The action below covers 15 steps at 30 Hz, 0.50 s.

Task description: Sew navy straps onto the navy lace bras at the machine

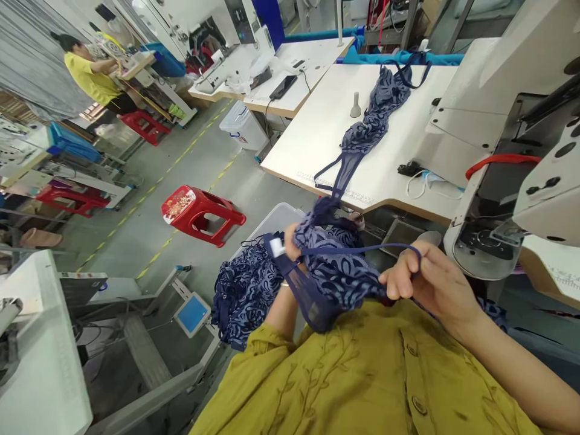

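Note:
A navy blue lace garment (338, 269) with thin straps is bunched in front of my chest. My left hand (293, 237) is mostly wrapped in the fabric and grips one end, near a small white tag. My right hand (423, 279) is closed, pinching a thin blue strap that stretches taut across to the left hand. A pile of the same blue lace pieces (244, 293) hangs below my left forearm. My mustard yellow sleeves and shirt fill the bottom of the view.
A chain of joined blue lace pieces (369, 124) trails over the white table (317, 133). A white sewing machine (512, 157) stands at right. Red stool (199, 211) on the floor. A person in yellow (88, 72) works far left.

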Available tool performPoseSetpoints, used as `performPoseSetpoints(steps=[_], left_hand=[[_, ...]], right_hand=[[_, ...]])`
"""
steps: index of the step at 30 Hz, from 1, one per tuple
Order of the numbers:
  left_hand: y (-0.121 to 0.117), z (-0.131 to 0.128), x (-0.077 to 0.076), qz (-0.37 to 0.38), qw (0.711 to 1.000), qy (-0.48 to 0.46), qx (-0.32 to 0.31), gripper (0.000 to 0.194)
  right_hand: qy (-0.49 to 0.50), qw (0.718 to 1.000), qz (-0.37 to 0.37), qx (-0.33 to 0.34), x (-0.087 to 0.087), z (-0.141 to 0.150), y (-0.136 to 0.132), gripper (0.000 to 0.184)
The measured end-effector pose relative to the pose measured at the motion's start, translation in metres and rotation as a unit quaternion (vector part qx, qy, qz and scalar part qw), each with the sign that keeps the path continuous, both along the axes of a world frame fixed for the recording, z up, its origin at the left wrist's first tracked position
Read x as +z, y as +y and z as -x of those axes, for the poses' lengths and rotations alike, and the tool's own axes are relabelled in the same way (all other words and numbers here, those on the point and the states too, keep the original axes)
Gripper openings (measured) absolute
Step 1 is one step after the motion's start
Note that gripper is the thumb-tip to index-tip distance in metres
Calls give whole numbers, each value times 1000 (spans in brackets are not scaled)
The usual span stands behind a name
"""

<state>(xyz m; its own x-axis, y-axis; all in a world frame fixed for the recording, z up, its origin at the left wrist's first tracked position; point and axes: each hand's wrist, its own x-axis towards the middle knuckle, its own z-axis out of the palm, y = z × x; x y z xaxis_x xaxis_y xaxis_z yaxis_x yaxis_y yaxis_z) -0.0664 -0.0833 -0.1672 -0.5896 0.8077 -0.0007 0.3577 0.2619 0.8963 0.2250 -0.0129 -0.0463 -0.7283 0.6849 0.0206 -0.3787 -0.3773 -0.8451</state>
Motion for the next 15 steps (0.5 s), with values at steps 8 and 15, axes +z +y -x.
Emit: performPoseSetpoints(steps=[8, 15], left_hand=[[-24, -2, -75, 235, 951, 164, -119, 32], [-14, -13, -122, 322, 906, 186, -204, 36]], right_hand=[[-327, 894, 132, -275, -177, 1, 53, 33], [-403, 871, 147, -239, -215, -47, 36, 23]])
